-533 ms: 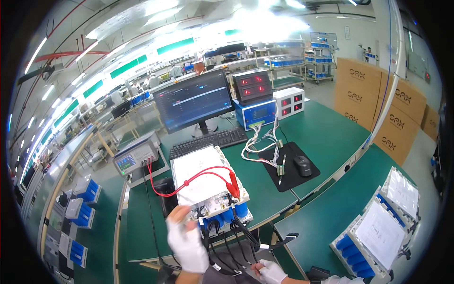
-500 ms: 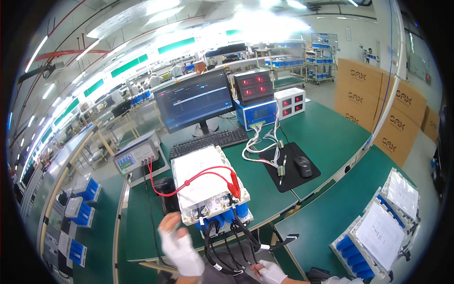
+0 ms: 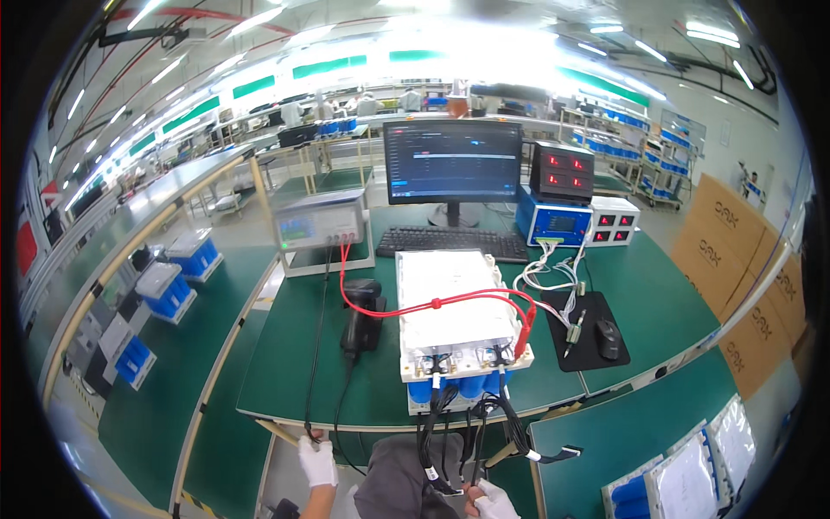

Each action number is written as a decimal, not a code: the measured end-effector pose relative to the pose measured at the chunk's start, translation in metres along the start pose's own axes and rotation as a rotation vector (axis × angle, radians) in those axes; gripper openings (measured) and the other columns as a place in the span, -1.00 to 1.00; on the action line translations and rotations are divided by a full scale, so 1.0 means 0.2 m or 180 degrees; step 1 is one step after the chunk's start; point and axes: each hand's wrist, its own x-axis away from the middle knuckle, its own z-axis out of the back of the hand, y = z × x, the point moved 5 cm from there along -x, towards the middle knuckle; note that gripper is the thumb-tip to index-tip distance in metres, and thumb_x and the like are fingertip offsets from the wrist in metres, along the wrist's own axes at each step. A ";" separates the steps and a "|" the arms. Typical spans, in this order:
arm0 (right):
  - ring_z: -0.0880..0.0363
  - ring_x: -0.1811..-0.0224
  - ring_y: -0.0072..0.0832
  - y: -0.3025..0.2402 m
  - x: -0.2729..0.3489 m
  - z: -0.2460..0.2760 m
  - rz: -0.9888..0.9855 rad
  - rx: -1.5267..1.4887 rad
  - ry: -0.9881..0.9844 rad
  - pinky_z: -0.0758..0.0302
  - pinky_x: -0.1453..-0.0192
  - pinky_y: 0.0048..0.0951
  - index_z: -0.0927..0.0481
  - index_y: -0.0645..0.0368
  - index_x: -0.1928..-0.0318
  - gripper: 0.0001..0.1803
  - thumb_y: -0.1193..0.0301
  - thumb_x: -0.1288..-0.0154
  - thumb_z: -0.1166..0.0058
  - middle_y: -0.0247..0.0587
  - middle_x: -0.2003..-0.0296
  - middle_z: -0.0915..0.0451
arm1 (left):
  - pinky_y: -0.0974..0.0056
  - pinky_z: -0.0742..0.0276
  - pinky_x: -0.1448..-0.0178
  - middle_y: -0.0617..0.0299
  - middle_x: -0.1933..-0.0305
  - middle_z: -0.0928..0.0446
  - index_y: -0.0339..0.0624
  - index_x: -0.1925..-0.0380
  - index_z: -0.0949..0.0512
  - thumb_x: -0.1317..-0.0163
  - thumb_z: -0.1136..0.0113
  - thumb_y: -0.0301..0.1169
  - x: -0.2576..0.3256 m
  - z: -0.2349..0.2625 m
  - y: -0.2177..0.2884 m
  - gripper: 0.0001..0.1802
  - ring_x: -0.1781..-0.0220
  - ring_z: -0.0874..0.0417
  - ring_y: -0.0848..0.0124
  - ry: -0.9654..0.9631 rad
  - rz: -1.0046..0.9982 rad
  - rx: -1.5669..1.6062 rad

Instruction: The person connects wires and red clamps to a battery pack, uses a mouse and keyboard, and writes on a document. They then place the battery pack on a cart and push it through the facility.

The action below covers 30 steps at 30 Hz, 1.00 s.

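Green bench mat fills a bright factory hall. Below its near edge, the gloved left hand [image 3: 317,461] is closed around a thin black cable [image 3: 316,346]; the gloved right hand [image 3: 493,502] grips the black wire bundle [image 3: 450,432] hanging from the white unit [image 3: 456,316] just above. This looks like the wiring stage; next would call for feeding the leads carefully, keeping clear of the red lead [image 3: 432,304].

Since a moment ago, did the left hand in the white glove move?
Yes. The left hand has dropped away from the white box and now sits below the green table's edge, by a black cable.
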 end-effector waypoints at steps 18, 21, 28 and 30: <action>-0.42 0.47 -0.60 0.17 -0.04 0.00 -0.0231 0.1000 -0.0637 -0.38 0.35 -0.60 -0.53 0.22 0.23 -0.67 0.18 -0.41 0.09 -0.33 0.43 -0.52 | 0.32 -0.43 0.32 0.34 0.59 -0.31 -0.09 0.04 -0.31 -0.22 0.07 -0.53 0.40 0.10 -0.22 -0.71 0.62 -0.34 0.47 -0.0525 0.2058 0.1803; -0.42 0.30 -0.66 0.06 -0.03 -0.03 0.0636 0.2179 -0.0247 -0.40 0.19 -0.56 -0.59 0.25 0.25 -0.70 0.24 -0.37 0.00 -0.38 0.36 -0.53 | 0.29 -0.36 0.27 0.27 0.40 -0.30 -0.20 0.05 -0.28 -0.26 0.04 -0.52 0.49 0.00 0.11 -0.74 0.40 -0.35 0.44 -0.1304 0.1633 0.2058; -0.41 0.53 -0.68 0.04 -0.03 -0.04 -0.0141 0.0452 0.0065 -0.29 0.49 -0.68 -0.42 0.28 0.14 -0.78 0.38 -0.34 -0.05 -0.29 0.47 -0.53 | 0.26 -0.54 0.08 0.14 0.28 -0.47 -0.25 -0.01 -0.32 -0.41 0.12 -0.48 0.70 -0.23 0.26 -0.78 0.22 -0.56 0.33 -0.2008 0.2723 0.2555; -0.42 0.53 -0.68 0.05 -0.02 -0.04 -0.0152 0.0375 0.0080 -0.30 0.49 -0.68 -0.42 0.29 0.13 -0.78 0.39 -0.34 -0.05 -0.27 0.46 -0.54 | 0.23 -0.55 0.02 0.12 0.27 -0.48 -0.22 0.04 -0.35 -0.42 0.12 -0.45 0.74 -0.24 0.25 -0.82 0.19 -0.57 0.30 -0.1911 0.2842 0.2630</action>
